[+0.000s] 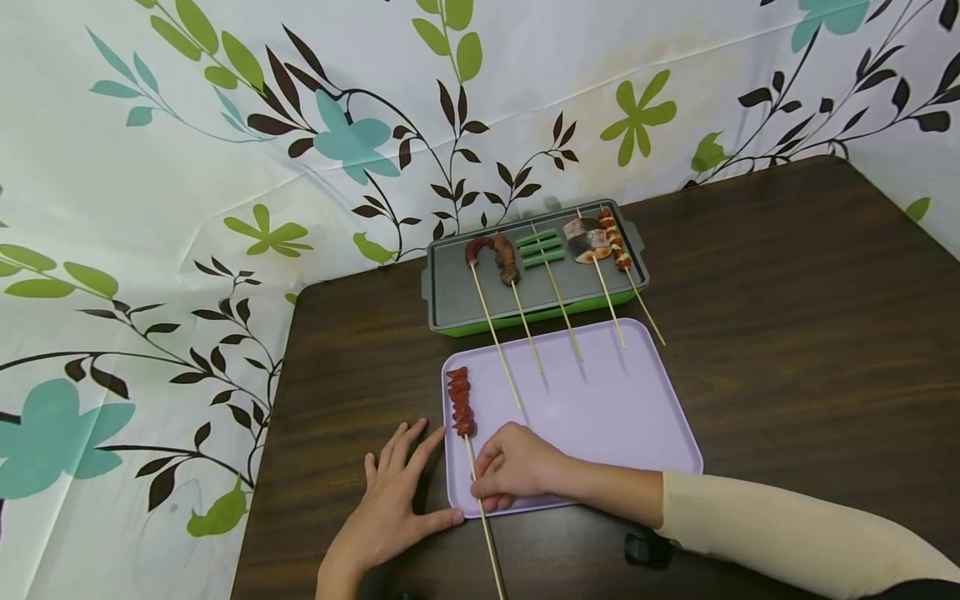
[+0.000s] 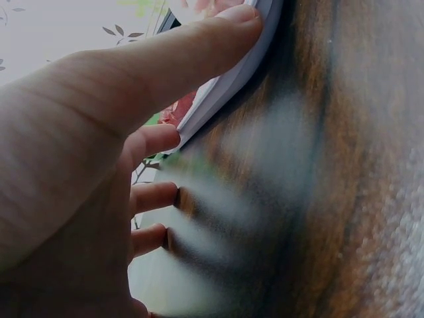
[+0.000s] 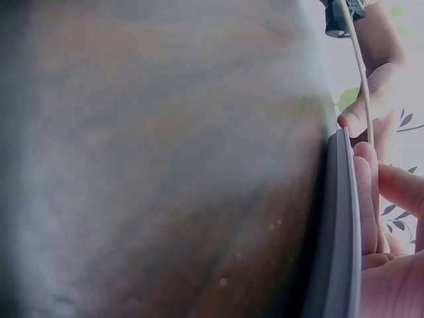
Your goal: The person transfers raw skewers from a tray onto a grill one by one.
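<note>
My right hand (image 1: 517,467) pinches the wooden stick of a red meat skewer (image 1: 462,404) that lies along the left side of a lavender tray (image 1: 600,412). The stick's lower end sticks out past the tray's near edge. In the right wrist view, fingers (image 3: 366,199) hold the stick (image 3: 363,73) beside the tray's rim. My left hand (image 1: 393,504) lies spread on the table at the tray's left edge, its thumb at the near-left corner. The left wrist view shows that thumb (image 2: 218,46) against the tray's rim (image 2: 232,86).
Behind the tray stands a grey grill plate (image 1: 457,296) on a green base. Several skewers lie on it: a curled dark-red piece (image 1: 480,247), brown meat (image 1: 507,260), green vegetable sticks (image 1: 540,248), a fish slice (image 1: 587,242) and red pieces (image 1: 613,240). Their sticks reach over the tray.
</note>
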The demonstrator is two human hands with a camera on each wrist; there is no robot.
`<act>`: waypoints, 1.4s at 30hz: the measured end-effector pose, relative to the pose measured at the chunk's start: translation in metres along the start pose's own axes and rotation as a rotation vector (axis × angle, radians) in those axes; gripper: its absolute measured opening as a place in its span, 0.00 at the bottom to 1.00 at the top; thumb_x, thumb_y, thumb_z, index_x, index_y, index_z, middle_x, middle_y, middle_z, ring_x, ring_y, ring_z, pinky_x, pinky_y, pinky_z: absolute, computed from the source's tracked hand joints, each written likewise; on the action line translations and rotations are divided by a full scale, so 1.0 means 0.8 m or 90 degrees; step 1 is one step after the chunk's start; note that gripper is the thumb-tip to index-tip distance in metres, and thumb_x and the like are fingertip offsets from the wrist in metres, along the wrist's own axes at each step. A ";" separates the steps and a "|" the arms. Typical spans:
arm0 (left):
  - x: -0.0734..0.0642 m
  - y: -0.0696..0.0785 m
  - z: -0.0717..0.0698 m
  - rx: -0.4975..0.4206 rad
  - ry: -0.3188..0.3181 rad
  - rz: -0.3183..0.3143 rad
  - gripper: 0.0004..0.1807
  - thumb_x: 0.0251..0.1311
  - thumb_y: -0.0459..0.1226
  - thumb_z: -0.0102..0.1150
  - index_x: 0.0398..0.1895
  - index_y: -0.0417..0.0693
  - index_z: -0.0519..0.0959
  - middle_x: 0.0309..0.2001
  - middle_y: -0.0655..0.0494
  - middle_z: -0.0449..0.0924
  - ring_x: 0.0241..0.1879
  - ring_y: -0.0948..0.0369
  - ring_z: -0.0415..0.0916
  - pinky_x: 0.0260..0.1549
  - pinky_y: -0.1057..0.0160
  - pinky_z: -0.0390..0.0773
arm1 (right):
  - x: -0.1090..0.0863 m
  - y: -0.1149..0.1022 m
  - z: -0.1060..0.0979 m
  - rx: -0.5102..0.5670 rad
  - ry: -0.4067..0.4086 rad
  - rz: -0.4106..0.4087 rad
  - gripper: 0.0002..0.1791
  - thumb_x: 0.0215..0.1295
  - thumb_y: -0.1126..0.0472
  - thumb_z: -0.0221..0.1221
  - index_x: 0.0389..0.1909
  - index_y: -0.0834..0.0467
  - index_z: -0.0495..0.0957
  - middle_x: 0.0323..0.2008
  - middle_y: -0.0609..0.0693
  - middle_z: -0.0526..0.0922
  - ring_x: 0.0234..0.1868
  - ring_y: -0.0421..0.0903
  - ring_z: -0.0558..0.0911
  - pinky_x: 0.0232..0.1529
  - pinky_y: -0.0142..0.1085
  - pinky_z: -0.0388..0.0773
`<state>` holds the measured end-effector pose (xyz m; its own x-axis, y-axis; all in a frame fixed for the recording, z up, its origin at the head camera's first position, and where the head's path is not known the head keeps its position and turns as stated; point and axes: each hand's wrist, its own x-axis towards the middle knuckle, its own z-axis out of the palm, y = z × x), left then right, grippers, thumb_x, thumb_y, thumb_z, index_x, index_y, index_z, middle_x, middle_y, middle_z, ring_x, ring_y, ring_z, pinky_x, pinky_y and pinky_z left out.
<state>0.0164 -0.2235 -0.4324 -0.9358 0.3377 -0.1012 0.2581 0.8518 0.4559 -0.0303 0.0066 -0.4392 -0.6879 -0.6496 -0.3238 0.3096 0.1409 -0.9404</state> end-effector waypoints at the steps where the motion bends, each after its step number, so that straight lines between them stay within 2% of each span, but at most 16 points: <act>1: 0.000 0.000 0.000 0.000 0.000 0.000 0.56 0.44 0.68 0.67 0.77 0.70 0.54 0.77 0.52 0.48 0.75 0.43 0.38 0.54 0.20 0.40 | -0.001 0.000 0.000 0.005 -0.002 -0.001 0.05 0.54 0.73 0.67 0.26 0.66 0.79 0.19 0.57 0.84 0.19 0.44 0.84 0.22 0.36 0.82; 7: -0.001 -0.001 0.001 0.000 0.002 0.003 0.55 0.44 0.68 0.67 0.77 0.69 0.54 0.77 0.52 0.48 0.75 0.43 0.38 0.54 0.20 0.40 | -0.008 -0.001 0.001 0.005 -0.009 -0.015 0.05 0.54 0.73 0.67 0.25 0.65 0.79 0.19 0.55 0.84 0.19 0.42 0.83 0.22 0.34 0.81; 12: 0.000 -0.002 0.001 0.005 0.003 0.007 0.56 0.44 0.68 0.67 0.77 0.69 0.54 0.76 0.51 0.49 0.75 0.42 0.39 0.54 0.19 0.40 | -0.015 -0.008 -0.002 -0.014 0.002 -0.031 0.06 0.54 0.73 0.67 0.25 0.65 0.80 0.19 0.55 0.84 0.20 0.44 0.84 0.22 0.35 0.81; 20: 0.001 -0.003 0.001 0.006 -0.003 0.007 0.56 0.44 0.69 0.65 0.77 0.70 0.53 0.76 0.52 0.48 0.75 0.43 0.38 0.54 0.19 0.39 | -0.017 -0.032 -0.012 -0.083 0.006 -0.080 0.05 0.55 0.72 0.67 0.25 0.63 0.81 0.19 0.51 0.84 0.21 0.44 0.84 0.23 0.33 0.80; 29: 0.000 -0.002 0.000 -0.004 0.000 0.012 0.56 0.44 0.67 0.67 0.77 0.69 0.53 0.76 0.51 0.48 0.75 0.43 0.38 0.54 0.19 0.39 | -0.007 -0.067 -0.027 -0.124 0.015 -0.114 0.03 0.57 0.70 0.66 0.28 0.62 0.82 0.19 0.49 0.84 0.23 0.46 0.85 0.24 0.33 0.79; 36: 0.001 -0.003 0.000 0.000 -0.010 0.004 0.56 0.44 0.68 0.66 0.77 0.70 0.52 0.77 0.52 0.47 0.75 0.43 0.38 0.54 0.19 0.39 | 0.008 -0.102 -0.053 -0.138 0.057 -0.117 0.02 0.59 0.70 0.65 0.31 0.66 0.82 0.22 0.51 0.85 0.25 0.46 0.86 0.27 0.37 0.82; 42: 0.002 -0.003 -0.001 -0.002 -0.017 -0.001 0.57 0.43 0.68 0.66 0.77 0.70 0.52 0.77 0.51 0.47 0.75 0.42 0.37 0.54 0.19 0.39 | 0.027 -0.124 -0.077 -0.137 0.094 -0.077 0.04 0.60 0.69 0.65 0.34 0.66 0.83 0.24 0.54 0.86 0.26 0.46 0.86 0.29 0.38 0.83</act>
<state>0.0142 -0.2252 -0.4327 -0.9296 0.3466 -0.1253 0.2554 0.8509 0.4590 -0.1166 0.0247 -0.3597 -0.8046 -0.5574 -0.2049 0.0838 0.2350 -0.9684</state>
